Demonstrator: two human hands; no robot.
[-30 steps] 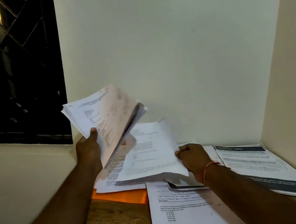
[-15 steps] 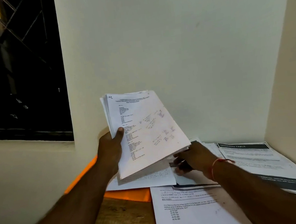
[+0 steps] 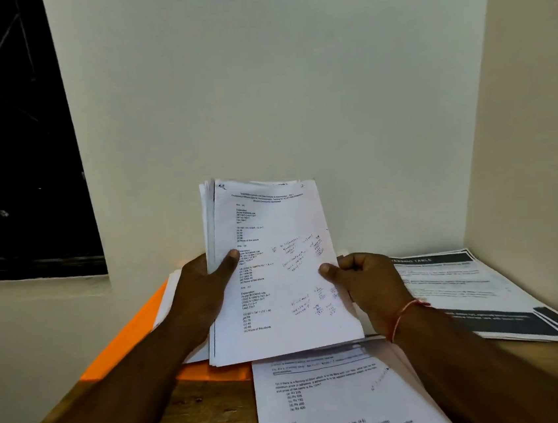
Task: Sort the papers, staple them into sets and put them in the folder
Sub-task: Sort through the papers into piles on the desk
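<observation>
The stack (image 3: pixel 277 273) stands tilted between both hands above the table (image 3: pixel 203 422). The left hand (image 3: pixel 203 288) grips its left edge, thumb across the front, and the right hand (image 3: pixel 367 281) pinches the right edge. Beneath lies the orange folder (image 3: pixel 126 344) with loose sheets (image 3: pixel 168 302) on it. A printed sheet (image 3: pixel 332 402) lies nearer, with dark-banded papers (image 3: pixel 468 291) to the right.

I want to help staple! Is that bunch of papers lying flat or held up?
Held up and tilted: the left hand and the right hand grip the paper stack by its side edges.
</observation>
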